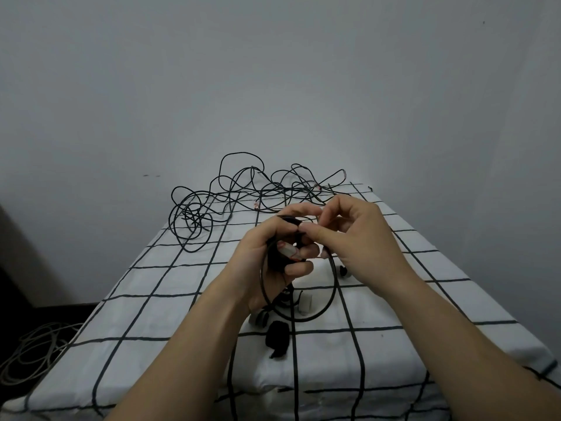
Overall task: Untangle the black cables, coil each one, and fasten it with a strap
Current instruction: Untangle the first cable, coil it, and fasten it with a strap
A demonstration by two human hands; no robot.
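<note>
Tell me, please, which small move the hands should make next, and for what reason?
Probably the right hand should draw the black band tight round the coiled black cable and close it. The left hand grips the gathered coil, its loop hanging free, and the right hand pinches at the bundle's top. Whether that band is a strap, I cannot tell for sure.

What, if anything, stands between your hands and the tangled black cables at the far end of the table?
Nothing visible does: only checked cloth shows between them and the tangle. Both hands are occupied, though: the left hand grips a coiled cable and the right hand pinches at its top.
</note>
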